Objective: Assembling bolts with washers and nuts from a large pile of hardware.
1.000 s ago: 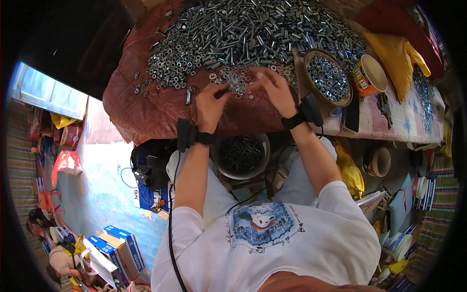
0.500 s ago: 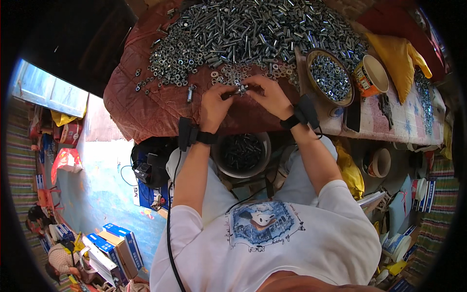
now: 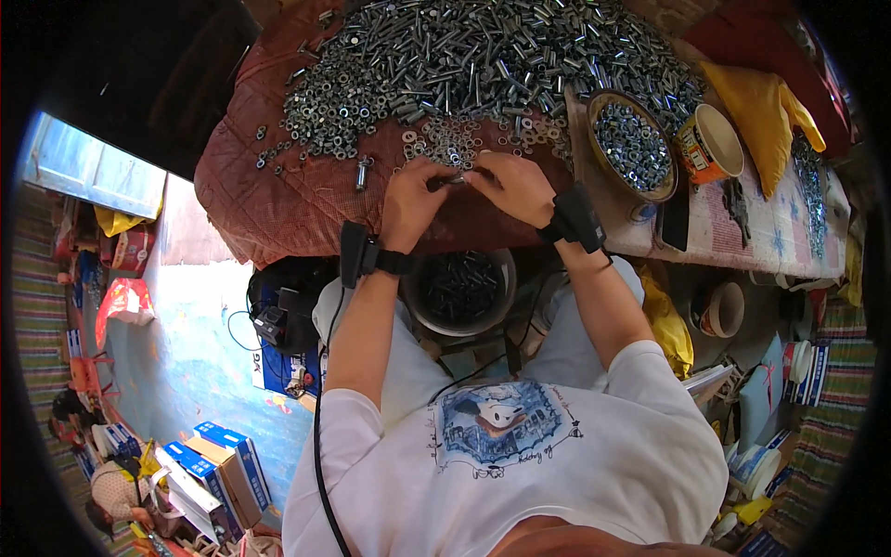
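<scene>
My left hand (image 3: 408, 202) and my right hand (image 3: 516, 188) meet over the near edge of a red quilted cloth (image 3: 297, 209). Pinched between their fingertips is a small metal fastener (image 3: 452, 180); the fingers cover most of it, so its exact shape is hidden. Just beyond the hands lie loose flat washers (image 3: 445, 144). A single bolt with a wider end (image 3: 362, 174) rests left of my left hand. Farther back, nuts (image 3: 334, 116) are heaped at the left, against a broad pile of metal sleeves and bolts (image 3: 473, 56).
Right of my hands stand a bowl of nuts (image 3: 631, 148) and a paper tub (image 3: 710, 144), with a yellow bag (image 3: 756, 116) beyond. Between my knees, below the table edge, sits a bucket of dark metal pieces (image 3: 459, 292). Blue-and-white boxes (image 3: 218, 473) stand on the floor at left.
My right fingers have curled in closer around the fastener, which shows less now and lies more level. Both hands stay in nearly the same place.
</scene>
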{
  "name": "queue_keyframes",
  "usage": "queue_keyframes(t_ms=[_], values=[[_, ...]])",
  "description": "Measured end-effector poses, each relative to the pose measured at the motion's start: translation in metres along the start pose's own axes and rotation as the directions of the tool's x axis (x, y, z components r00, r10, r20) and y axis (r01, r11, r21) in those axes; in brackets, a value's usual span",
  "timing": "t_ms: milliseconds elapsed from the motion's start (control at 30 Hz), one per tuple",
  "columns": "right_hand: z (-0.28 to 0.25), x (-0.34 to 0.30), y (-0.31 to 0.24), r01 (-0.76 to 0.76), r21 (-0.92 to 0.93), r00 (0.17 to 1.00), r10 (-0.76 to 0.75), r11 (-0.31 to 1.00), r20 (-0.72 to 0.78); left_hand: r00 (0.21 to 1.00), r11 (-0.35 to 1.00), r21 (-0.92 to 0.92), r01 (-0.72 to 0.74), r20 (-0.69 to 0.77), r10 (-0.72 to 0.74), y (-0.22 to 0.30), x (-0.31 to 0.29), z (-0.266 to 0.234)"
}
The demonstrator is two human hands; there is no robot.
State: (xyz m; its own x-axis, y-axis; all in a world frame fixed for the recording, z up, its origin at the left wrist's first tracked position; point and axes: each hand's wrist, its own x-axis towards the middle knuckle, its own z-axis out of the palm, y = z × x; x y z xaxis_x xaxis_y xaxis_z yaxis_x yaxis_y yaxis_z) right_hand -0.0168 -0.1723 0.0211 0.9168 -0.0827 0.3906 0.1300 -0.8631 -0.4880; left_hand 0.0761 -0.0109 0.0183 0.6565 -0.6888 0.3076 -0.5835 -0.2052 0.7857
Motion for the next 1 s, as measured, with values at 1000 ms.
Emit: queue_keyframes(t_ms=[1000], values=[[-0.003, -0.007, -0.014, -0.062, 0.057, 0.964, 0.045, 0.996, 0.261, 0.98, 0.997, -0.015, -0.074, 0.183, 0.075, -0.008, -0.01, -0.01]])
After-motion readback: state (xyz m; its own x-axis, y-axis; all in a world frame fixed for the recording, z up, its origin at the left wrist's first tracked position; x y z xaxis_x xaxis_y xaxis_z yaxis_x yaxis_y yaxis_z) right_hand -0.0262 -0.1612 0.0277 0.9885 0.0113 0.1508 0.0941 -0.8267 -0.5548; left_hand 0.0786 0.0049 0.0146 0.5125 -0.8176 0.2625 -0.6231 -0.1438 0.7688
